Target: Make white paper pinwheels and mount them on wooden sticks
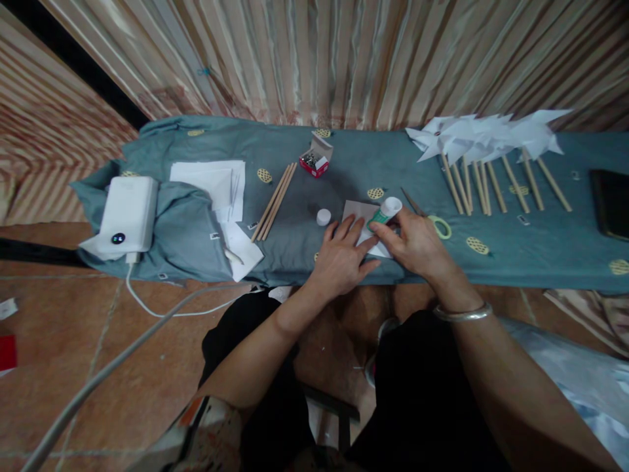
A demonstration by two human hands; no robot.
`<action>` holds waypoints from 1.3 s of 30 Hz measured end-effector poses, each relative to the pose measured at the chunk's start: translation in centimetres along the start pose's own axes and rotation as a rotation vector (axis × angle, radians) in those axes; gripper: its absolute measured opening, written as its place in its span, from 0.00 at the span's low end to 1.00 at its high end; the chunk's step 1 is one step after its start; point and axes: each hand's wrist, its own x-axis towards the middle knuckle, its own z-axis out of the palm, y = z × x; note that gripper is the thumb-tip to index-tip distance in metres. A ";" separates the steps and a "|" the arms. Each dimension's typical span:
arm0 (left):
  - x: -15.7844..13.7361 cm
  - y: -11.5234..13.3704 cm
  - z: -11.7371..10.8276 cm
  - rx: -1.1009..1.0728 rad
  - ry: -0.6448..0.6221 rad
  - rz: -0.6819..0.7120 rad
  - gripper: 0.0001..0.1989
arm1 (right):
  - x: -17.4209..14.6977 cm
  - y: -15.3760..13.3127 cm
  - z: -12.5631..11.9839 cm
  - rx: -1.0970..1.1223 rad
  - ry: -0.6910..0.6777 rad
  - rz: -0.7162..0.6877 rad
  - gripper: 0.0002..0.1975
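A glue stick [386,210] with a green and white barrel is gripped in my right hand [417,241], tilted over a small white sheet of paper [360,210]. My left hand [340,257] lies flat across that sheet with its fingers spread. Left of the paper sits a round white cap [323,217]. To the right of my right hand lies a pair of scissors [439,226] with pale green handles. The end of the glue stick that faces the paper is hidden by my fingers.
Several paper pinwheels [484,139] on wooden sticks lie at the right. Loose wooden sticks [275,202], an open red box of small metal pieces [314,164], white sheets [236,172] and a cabled white power bank [128,213] lie leftward. A dark phone-like object [610,202] lies far right.
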 end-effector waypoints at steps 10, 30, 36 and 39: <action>0.0 0.0 -0.1 -0.014 -0.014 -0.009 0.25 | 0.0 0.7 0.2 0.015 0.034 -0.008 0.15; 0.1 0.1 -0.2 -0.017 -0.025 -0.013 0.25 | 0.7 0.7 0.8 0.135 0.086 0.071 0.13; 0.1 0.1 -0.1 -0.028 -0.010 -0.014 0.26 | 0.6 0.3 0.8 0.117 0.073 0.060 0.14; 0.1 0.0 0.0 -0.030 -0.006 -0.012 0.26 | 0.6 0.0 0.6 0.098 0.058 0.044 0.13</action>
